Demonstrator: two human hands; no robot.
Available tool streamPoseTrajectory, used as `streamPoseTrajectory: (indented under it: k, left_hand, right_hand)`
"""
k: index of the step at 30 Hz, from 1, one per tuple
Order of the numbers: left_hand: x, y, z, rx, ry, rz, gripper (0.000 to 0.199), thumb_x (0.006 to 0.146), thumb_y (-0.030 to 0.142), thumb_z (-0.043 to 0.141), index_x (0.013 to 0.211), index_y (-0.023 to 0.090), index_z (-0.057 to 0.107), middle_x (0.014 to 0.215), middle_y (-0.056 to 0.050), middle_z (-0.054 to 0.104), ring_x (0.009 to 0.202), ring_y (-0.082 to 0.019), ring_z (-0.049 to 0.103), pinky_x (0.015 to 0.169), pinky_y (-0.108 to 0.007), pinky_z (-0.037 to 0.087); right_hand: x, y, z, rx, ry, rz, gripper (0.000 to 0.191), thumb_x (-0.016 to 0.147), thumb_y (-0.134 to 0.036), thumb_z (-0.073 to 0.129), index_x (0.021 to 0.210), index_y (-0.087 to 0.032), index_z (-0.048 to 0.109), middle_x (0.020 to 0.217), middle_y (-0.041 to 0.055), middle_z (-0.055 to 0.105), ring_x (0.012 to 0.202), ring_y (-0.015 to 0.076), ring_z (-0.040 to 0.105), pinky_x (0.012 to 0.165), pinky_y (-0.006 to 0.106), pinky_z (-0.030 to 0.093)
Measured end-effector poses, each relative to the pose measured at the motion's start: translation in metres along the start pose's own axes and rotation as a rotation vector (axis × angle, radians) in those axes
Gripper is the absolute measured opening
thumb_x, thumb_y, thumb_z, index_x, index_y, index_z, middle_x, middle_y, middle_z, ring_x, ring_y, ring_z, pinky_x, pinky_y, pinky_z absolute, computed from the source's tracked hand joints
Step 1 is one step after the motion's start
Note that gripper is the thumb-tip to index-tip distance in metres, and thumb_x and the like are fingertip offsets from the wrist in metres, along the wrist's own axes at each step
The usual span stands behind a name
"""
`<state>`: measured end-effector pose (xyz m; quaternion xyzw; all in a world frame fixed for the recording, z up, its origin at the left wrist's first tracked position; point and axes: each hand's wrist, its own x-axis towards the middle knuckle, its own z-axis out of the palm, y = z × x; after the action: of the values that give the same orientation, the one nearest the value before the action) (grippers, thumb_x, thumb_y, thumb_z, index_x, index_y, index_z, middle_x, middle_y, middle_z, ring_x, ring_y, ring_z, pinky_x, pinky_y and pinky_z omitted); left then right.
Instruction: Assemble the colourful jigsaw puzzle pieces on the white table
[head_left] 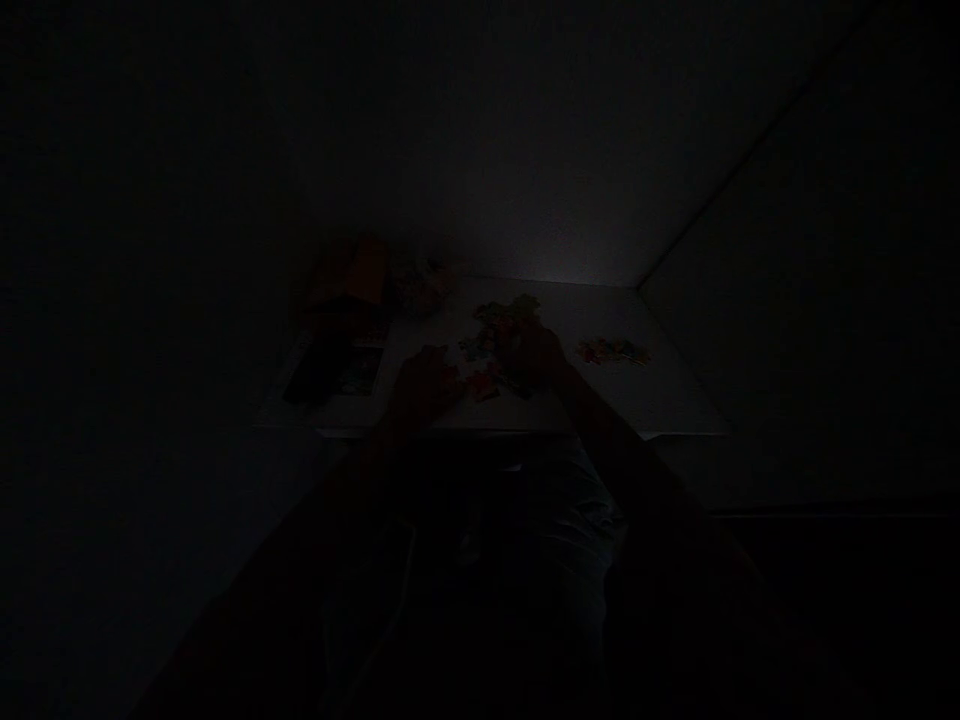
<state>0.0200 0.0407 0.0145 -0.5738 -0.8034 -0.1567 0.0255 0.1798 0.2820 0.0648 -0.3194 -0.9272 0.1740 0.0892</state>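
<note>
The view is very dark. On a white table (660, 400), a partly joined jigsaw puzzle (519, 306) in green and reddish colours lies in front of me. My right hand (534, 352) reaches over its right side, with the fingers bent down onto it; the darkness hides whether they grip a piece. My left hand (429, 385) rests on the table left of the puzzle, fingers spread and pointing to the right. Close to its fingertips is an orange puzzle piece (486, 383), possibly more than one joined. Whether the left fingers touch it cannot be made out.
To the right lies a small heap of loose puzzle pieces (613, 351). At the back left stand an orange box (367, 272) and what looks like a clear bag (421, 290). A dark printed sheet (360, 370) lies at the left. A wall (525, 180) rises behind the table.
</note>
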Motion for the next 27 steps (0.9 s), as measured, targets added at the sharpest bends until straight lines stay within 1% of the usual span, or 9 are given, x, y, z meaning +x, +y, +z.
streamPoseTrajectory:
  k: [3, 6, 8, 11, 15, 18, 21, 24, 27]
  left_hand:
    - [0.001, 0.002, -0.002, 0.006, -0.039, -0.023, 0.030, 0.125, 0.044, 0.076, 0.145, 0.024, 0.085, 0.180, -0.021, 0.069, 0.162, -0.043, 0.065, 0.130, -0.059, 0.060]
    - [0.002, 0.003, -0.003, -0.009, -0.057, -0.041, 0.035, 0.123, 0.046, 0.077, 0.152, 0.029, 0.085, 0.180, -0.020, 0.070, 0.164, -0.045, 0.066, 0.132, -0.061, 0.059]
    - [0.002, 0.002, -0.003, -0.030, -0.051, -0.075, 0.047, 0.121, 0.044, 0.078, 0.164, 0.022, 0.078, 0.176, -0.025, 0.072, 0.160, -0.046, 0.070, 0.133, -0.061, 0.059]
    - [0.002, 0.001, -0.002, -0.044, -0.037, -0.062, 0.058, 0.121, 0.041, 0.077, 0.173, 0.015, 0.069, 0.172, -0.029, 0.074, 0.156, -0.046, 0.072, 0.132, -0.061, 0.059]
    - [0.001, -0.001, 0.002, -0.023, -0.013, -0.055, 0.047, 0.120, 0.044, 0.078, 0.162, 0.023, 0.080, 0.170, -0.024, 0.076, 0.155, -0.045, 0.072, 0.128, -0.061, 0.062]
    - [0.002, -0.001, 0.004, 0.023, -0.022, -0.004, 0.028, 0.122, 0.049, 0.075, 0.137, 0.032, 0.091, 0.173, -0.019, 0.074, 0.166, -0.046, 0.064, 0.124, -0.064, 0.064]
    - [0.002, -0.001, 0.003, 0.042, -0.029, 0.032, 0.026, 0.123, 0.051, 0.074, 0.128, 0.035, 0.093, 0.173, -0.018, 0.073, 0.172, -0.047, 0.057, 0.122, -0.065, 0.066]
    - [0.001, 0.001, -0.001, 0.040, -0.026, 0.042, 0.024, 0.124, 0.047, 0.073, 0.125, 0.031, 0.091, 0.171, -0.019, 0.073, 0.171, -0.047, 0.056, 0.121, -0.065, 0.065]
    - [0.001, 0.002, -0.004, 0.023, -0.023, 0.040, 0.023, 0.125, 0.040, 0.073, 0.126, 0.024, 0.089, 0.172, -0.021, 0.072, 0.168, -0.045, 0.057, 0.120, -0.062, 0.064]
  right_hand:
    - [-0.003, 0.001, -0.013, -0.054, 0.086, -0.052, 0.051, 0.109, -0.031, 0.098, 0.153, -0.015, 0.076, 0.177, 0.0290, 0.073, 0.147, 0.0400, 0.075, 0.123, 0.051, 0.057]
    - [-0.012, -0.002, -0.044, -0.109, 0.223, -0.165, 0.051, 0.105, -0.032, 0.102, 0.147, -0.017, 0.080, 0.168, 0.0261, 0.079, 0.144, 0.0411, 0.078, 0.122, 0.051, 0.059]
    - [-0.024, -0.008, -0.072, -0.133, 0.334, -0.272, 0.047, 0.105, -0.037, 0.100, 0.145, -0.020, 0.081, 0.161, 0.0228, 0.082, 0.143, 0.0435, 0.079, 0.124, 0.056, 0.059]
    - [-0.050, -0.022, -0.113, -0.144, 0.483, -0.407, 0.051, 0.104, -0.048, 0.097, 0.148, -0.027, 0.081, 0.161, 0.0185, 0.083, 0.152, 0.0496, 0.074, 0.133, 0.067, 0.054]
    - [-0.087, -0.044, -0.145, -0.147, 0.535, -0.509, 0.059, 0.103, -0.060, 0.093, 0.152, -0.029, 0.083, 0.164, 0.0155, 0.082, 0.156, 0.0520, 0.072, 0.138, 0.074, 0.048]
    - [-0.104, -0.054, -0.152, -0.164, 0.477, -0.476, 0.057, 0.102, -0.064, 0.093, 0.151, -0.035, 0.085, 0.163, 0.0109, 0.083, 0.155, 0.0517, 0.072, 0.139, 0.075, 0.048]
    - [-0.107, -0.053, -0.152, -0.183, 0.466, -0.473, 0.056, 0.101, -0.066, 0.093, 0.148, -0.037, 0.087, 0.160, 0.0093, 0.086, 0.150, 0.0507, 0.075, 0.135, 0.073, 0.051]
    - [-0.100, -0.036, -0.141, -0.194, 0.450, -0.445, 0.054, 0.101, -0.061, 0.094, 0.147, -0.034, 0.087, 0.159, 0.0113, 0.087, 0.147, 0.0497, 0.077, 0.131, 0.070, 0.054]
    - [-0.087, -0.006, -0.114, -0.183, 0.380, -0.391, 0.048, 0.099, -0.049, 0.097, 0.142, -0.029, 0.087, 0.156, 0.0158, 0.087, 0.141, 0.0473, 0.080, 0.129, 0.066, 0.057]
